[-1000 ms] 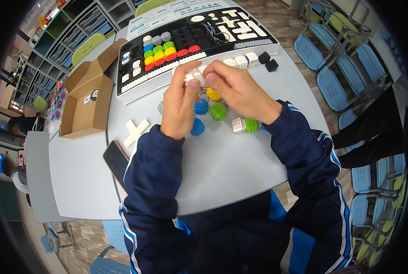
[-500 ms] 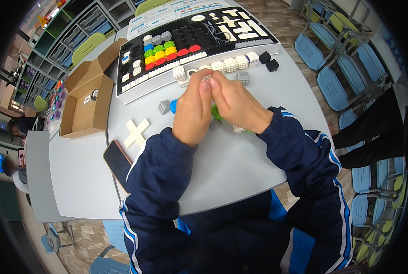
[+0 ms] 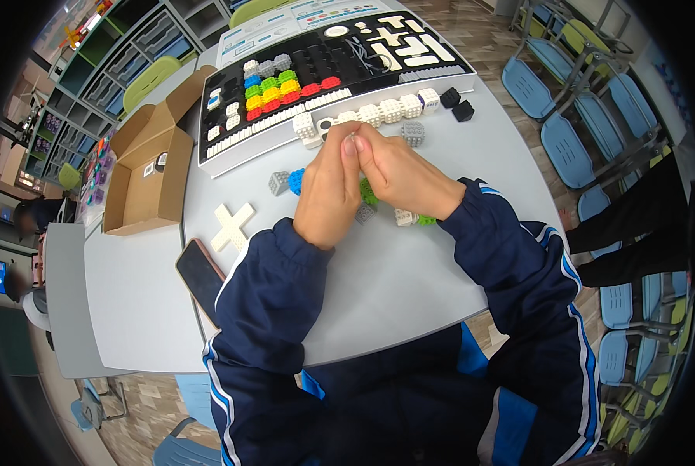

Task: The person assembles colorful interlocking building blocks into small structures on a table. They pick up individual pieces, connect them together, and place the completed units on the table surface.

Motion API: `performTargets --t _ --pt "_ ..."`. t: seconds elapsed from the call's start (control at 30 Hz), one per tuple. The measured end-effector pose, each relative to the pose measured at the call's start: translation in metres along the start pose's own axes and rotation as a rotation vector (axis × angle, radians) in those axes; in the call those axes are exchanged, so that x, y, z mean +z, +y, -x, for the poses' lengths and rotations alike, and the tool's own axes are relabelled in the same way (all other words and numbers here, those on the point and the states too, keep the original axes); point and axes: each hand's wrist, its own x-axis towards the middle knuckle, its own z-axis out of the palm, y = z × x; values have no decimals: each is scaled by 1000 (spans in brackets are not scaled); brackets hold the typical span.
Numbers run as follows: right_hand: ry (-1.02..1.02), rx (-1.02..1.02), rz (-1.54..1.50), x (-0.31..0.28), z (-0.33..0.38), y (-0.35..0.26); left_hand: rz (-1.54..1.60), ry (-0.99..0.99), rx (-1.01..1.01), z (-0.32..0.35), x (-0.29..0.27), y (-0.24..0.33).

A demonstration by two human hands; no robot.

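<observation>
Over the table, my left hand and my right hand meet, thumbs side by side and fingers closed. Whatever they pinch is hidden behind the fingertips. Just beyond them runs a row of white studded cubes, partly covered by my hands. A grey studded cube sits beside my right fingers. Left of my left hand are another grey cube and a blue block. A green block and a grey block show between my wrists; a white block lies under the right one.
A black-lined kit tray with coloured blocks and white parts stands at the back. Two black cubes lie right of the row. To the left are an open cardboard box, a white cross-shaped plate and a phone.
Both hands have shifted very slightly while staying together. The row of white cubes has nudged a little, and more of the white block under my right wrist shows.
</observation>
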Motion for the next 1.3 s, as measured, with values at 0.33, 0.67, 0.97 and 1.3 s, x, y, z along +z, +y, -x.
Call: performTargets --t 0.33,0.67,0.97,1.3 --pt "-26 32 -47 3 -1 7 -17 48 33 0 6 -13" --pt "-25 29 -78 3 -1 6 16 47 10 1 7 -15" --pt "-20 3 -103 4 -1 7 32 51 0 1 6 -14" --pt "-19 26 -143 4 -2 6 49 32 -34 1 3 -11"
